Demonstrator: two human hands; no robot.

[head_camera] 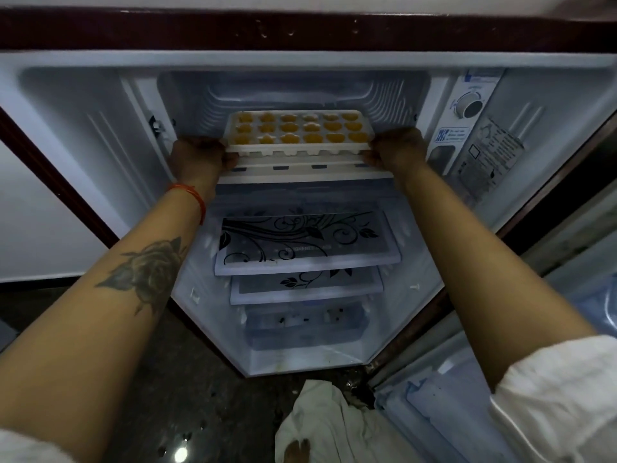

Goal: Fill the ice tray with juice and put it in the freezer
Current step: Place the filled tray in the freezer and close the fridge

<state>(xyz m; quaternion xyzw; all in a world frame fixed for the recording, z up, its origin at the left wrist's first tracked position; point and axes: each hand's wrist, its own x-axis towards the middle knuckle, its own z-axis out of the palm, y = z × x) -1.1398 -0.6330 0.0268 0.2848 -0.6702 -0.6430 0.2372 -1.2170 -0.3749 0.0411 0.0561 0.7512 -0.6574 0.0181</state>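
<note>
At the mouth of the freezer compartment (293, 95), the ice tray (298, 128) is held level, its heart- and flower-shaped cells filled with orange juice; one cell in the back row looks paler than the rest. A second white tray or ledge appears to lie directly beneath it, though the frame does not show whether the two are touching. The left hand (200, 155) is clamped on the tray's left end and the right hand (394, 147) on its right end — both closed in a firm grip, thumbs toward the front edge. By judgement, filling is complete and the step in hand is placement: the tray's far edge is already inside the compartment, while the near edge is still at the opening. The next move calls for a straight, level push inward until the tray rests fully on the compartment floor, then release of both hands together — any tilt would likely spill juice between cells or onto the patterned glass shelf (307, 242) below. Further out, the thermostat dial (470, 106) sits on the right wall, and the open fridge door (500, 379) stands at lower right, yet to be shut.
</note>
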